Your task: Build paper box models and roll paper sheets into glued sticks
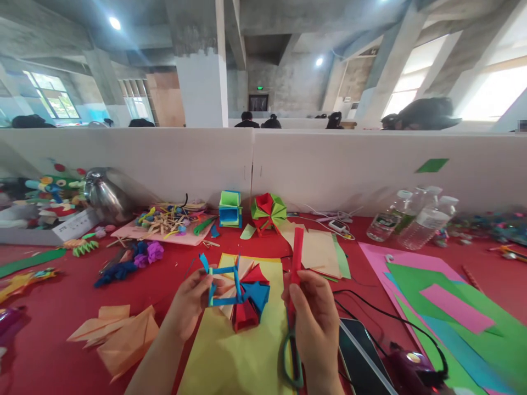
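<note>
My left hand pinches a small open square frame of folded blue paper strips by its left side. Behind and just right of this frame, a folded paper piece in red, blue and pale orange rests on yellow paper sheets. A red paper strip stands nearly upright in my right hand, between thumb and fingers. Scissors with green handles show close beside that hand, their blades hidden; whether the hand touches them I cannot tell.
A black phone and dark cable lie right, by coloured sheets. Plastic bottles, a steel jug, a craft-stick tray and folded paper models stand along the white partition. Orange folded paper lies left.
</note>
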Demonstrator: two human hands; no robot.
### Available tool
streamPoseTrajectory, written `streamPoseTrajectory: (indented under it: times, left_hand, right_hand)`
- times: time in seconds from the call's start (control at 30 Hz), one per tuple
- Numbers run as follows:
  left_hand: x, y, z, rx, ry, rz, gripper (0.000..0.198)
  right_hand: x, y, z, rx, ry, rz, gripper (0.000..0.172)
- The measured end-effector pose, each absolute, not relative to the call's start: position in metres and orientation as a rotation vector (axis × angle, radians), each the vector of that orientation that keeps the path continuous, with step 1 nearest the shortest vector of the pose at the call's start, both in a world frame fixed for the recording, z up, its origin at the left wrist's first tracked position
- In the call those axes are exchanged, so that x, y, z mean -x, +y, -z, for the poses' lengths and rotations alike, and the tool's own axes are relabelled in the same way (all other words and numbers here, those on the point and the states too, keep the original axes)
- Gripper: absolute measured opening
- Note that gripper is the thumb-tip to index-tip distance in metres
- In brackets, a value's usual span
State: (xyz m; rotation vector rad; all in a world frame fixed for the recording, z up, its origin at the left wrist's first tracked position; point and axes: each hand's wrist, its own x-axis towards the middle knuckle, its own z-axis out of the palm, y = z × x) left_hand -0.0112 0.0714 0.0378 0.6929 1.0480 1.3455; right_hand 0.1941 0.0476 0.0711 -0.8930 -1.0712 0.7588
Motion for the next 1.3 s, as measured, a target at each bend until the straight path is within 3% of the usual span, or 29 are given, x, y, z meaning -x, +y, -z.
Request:
streamPoseTrajectory:
  times: [0.17, 0.37, 0.47, 0.57, 0.63, 0.77, 0.87, 1.0, 1.13, 1.3]
  left_hand:
    - [0.017, 0.065, -0.040, -0.509, 0.973, -1.399, 0.031]
    - [-0.005, 0.050, -0.051, -0.517, 0.842, -1.344, 0.037]
    - [-0.013, 0.041, -0.052, -0.561, 0.795, -1.321, 0.049]
    - [-0.015, 0.033, -0.048, -0.750, 0.736, -1.288, 0.070]
    - [-0.015, 0.031, -0.043, -0.930, 0.812, -1.255, 0.074]
    - [-0.016, 0.032, -0.030, -1.095, 1.140, -1.188, 0.059]
    - [-0.013, 0.034, -0.022, -0.987, 1.244, -1.240, 0.062]
    - [0.001, 0.038, -0.014, -0.833, 1.270, -1.391, 0.061]
    - [0.010, 0.040, -0.006, -0.607, 1.185, -1.511, 0.059]
    - [-0.001, 0.040, 0.006, -0.482, 1.090, -1.596, 0.042]
  right_hand:
    - [-0.185, 0.051, -0.068, 0.920, -1.126, -0.985, 0.047]
    - [-0.173, 0.039, -0.064, 0.915, -1.231, -1.309, 0.033]
    - [-0.170, 0.034, -0.060, 1.028, -1.391, -1.231, 0.021]
    - [-0.171, 0.033, -0.057, 1.129, -1.476, -1.081, 0.021]
    - [-0.172, 0.034, -0.056, 1.142, -1.531, -1.030, 0.021]
    - [-0.172, 0.030, -0.059, 1.136, -1.658, -0.944, 0.019]
    - [-0.173, 0.028, -0.060, 1.115, -1.669, -0.985, 0.022]
    - [-0.186, 0.035, -0.054, 1.303, -1.465, -0.923, 0.036]
    - [-0.202, 0.050, -0.038, 1.456, -1.488, -0.685, 0.036]
    - [-0.201, 0.053, -0.020, 1.516, -1.585, -0.625, 0.034]
